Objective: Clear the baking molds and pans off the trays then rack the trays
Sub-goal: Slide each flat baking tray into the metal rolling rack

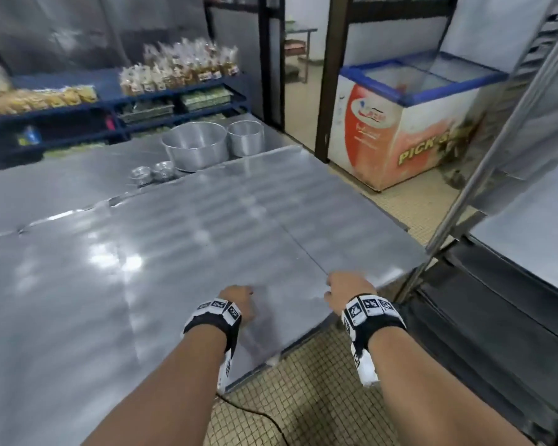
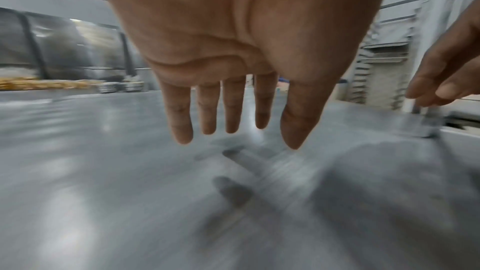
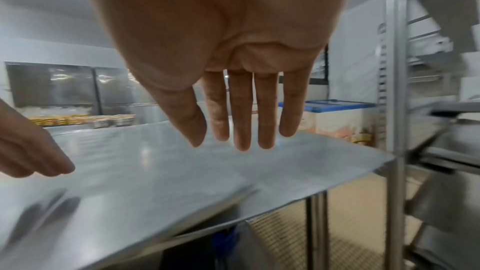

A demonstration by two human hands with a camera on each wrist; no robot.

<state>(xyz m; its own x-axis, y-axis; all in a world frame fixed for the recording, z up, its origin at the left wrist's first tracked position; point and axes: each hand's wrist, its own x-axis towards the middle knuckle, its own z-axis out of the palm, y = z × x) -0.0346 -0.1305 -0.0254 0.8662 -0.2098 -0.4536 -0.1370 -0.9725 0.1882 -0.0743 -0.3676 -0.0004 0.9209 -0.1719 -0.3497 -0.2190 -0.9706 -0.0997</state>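
Note:
Both hands hover open, palms down, over the near right corner of the steel table (image 1: 142,252). My left hand (image 1: 239,297) (image 2: 241,137) has straight, spread fingers and holds nothing. My right hand (image 1: 345,291) (image 3: 221,139) is just right of it, near the table edge, also with nothing in it. At the table's far side stand a large round pan (image 1: 195,144), a smaller round pan (image 1: 245,136) and two small fluted molds (image 1: 152,172). Dark trays (image 1: 496,317) sit on low rails of the metal rack (image 1: 496,156) at right.
A blue-rimmed chest freezer (image 1: 409,117) stands beyond the rack beside an open doorway. Blue shelves (image 1: 110,101) with bagged goods run behind the table. A black cable (image 1: 255,413) lies on the tiled floor below my arms. The wrist views are motion-blurred.

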